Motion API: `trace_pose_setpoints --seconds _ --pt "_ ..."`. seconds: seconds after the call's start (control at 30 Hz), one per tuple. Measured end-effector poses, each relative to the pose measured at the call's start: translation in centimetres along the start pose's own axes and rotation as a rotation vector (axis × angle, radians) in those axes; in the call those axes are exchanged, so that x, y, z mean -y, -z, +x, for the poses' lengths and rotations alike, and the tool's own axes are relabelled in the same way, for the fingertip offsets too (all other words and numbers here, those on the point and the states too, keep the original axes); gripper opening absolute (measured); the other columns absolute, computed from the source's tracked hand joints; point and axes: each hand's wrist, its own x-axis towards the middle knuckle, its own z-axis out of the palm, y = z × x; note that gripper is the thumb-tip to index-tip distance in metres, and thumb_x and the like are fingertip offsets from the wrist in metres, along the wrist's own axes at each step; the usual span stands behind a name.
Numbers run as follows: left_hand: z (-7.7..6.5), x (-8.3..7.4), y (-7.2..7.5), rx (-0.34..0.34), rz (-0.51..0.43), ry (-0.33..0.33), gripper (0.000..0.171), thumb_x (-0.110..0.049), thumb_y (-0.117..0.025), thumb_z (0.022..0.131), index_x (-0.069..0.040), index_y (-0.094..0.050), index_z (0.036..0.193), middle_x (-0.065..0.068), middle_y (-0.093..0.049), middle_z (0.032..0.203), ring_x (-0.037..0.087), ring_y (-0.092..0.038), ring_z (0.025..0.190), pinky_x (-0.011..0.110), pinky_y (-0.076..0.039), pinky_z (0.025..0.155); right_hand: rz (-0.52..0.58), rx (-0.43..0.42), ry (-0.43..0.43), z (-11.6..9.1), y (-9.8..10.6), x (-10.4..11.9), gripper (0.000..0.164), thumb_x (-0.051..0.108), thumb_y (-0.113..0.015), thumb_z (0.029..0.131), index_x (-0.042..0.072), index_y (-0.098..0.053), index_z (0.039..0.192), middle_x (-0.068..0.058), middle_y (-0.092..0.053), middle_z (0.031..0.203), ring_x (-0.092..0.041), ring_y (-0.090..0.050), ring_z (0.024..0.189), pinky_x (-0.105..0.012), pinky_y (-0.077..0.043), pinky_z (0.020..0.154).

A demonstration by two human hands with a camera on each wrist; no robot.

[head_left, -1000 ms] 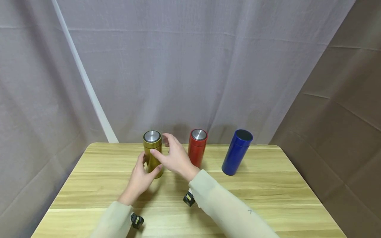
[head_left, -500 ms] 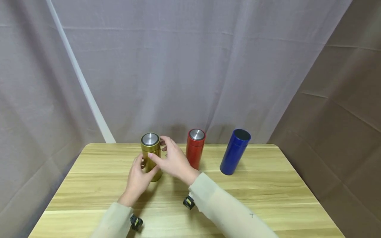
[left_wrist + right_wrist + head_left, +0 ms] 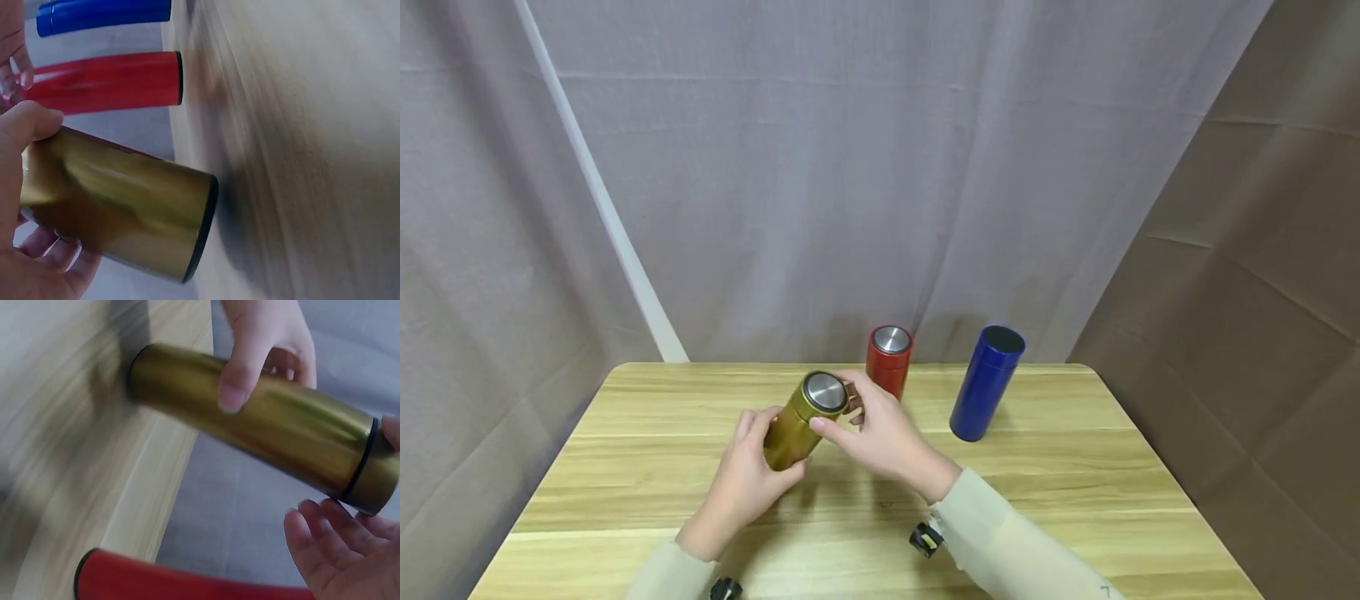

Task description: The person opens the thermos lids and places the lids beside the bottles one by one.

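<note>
A gold thermos flask [image 3: 796,432] with a brushed-metal top leans to the right in the head view. My left hand [image 3: 747,479] grips its body low down, thumb on the near side and fingers round the far side. At the lid end, my right hand [image 3: 883,433] holds the cap [image 3: 377,481] between thumb and fingers. In the left wrist view, the flask's dark base [image 3: 201,231] tips close over the table. Behind my right hand a red thermos flask [image 3: 889,367] stands upright, its lower part hidden. Further right stands a blue thermos flask [image 3: 985,387].
All this is on a light wood-grain table [image 3: 647,467]. Grey cloth [image 3: 850,167] hangs behind its back edge, and a brownish cloth [image 3: 1247,333] hangs on the right side. Small black wrist cameras [image 3: 927,540] sit below both sleeves.
The gold thermos flask has gone from upright to tilted right and nearer to me, with both hands moving along with it. The red and blue flasks stay where they were.
</note>
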Motion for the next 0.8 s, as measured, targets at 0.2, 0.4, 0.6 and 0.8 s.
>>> trace_pose_setpoints --seconds 0.2,0.4,0.6,0.8 --pt "-0.8 -1.6 1.0 0.018 0.146 -0.107 0.075 -0.026 -0.086 0.062 -0.010 -0.052 0.127 0.005 -0.061 0.112 0.022 -0.057 0.095 0.040 -0.048 0.082 0.088 0.044 -0.044 -2.3 1.3 -0.6 0.059 0.052 -0.071 0.082 0.024 -0.049 0.130 0.009 -0.061 0.099 -0.016 -0.061 0.081 -0.035 -0.053 0.072" --pt "-1.1 -2.8 1.3 -0.024 0.305 -0.244 0.078 -0.026 -0.087 0.056 -0.009 -0.054 0.125 0.006 -0.062 0.113 0.028 -0.052 0.098 0.045 -0.040 0.088 0.136 0.044 -0.133 -3.5 1.6 -1.5 0.055 0.050 -0.070 0.084 0.020 -0.051 0.126 0.005 -0.062 0.097 -0.013 -0.060 0.081 -0.032 -0.053 0.071" --pt "-1.3 -3.7 1.4 -0.039 0.357 -0.346 0.080 -0.031 -0.086 0.055 -0.009 -0.056 0.127 0.006 -0.062 0.110 0.028 -0.052 0.096 0.043 -0.041 0.083 0.194 0.033 -0.159 -4.3 1.8 -2.6 0.046 0.046 -0.069 0.086 0.020 -0.054 0.121 0.002 -0.064 0.094 -0.015 -0.061 0.078 -0.031 -0.052 0.066" --pt "-1.6 -4.1 1.6 0.024 0.341 -0.357 0.079 -0.032 -0.086 0.055 -0.013 -0.058 0.126 0.000 -0.065 0.106 0.022 -0.057 0.092 0.041 -0.049 0.082 0.212 0.034 -0.147 -4.9 2.1 -2.3 0.042 0.043 -0.074 0.083 0.020 -0.056 0.113 0.002 -0.063 0.087 -0.015 -0.059 0.071 -0.029 -0.051 0.060"
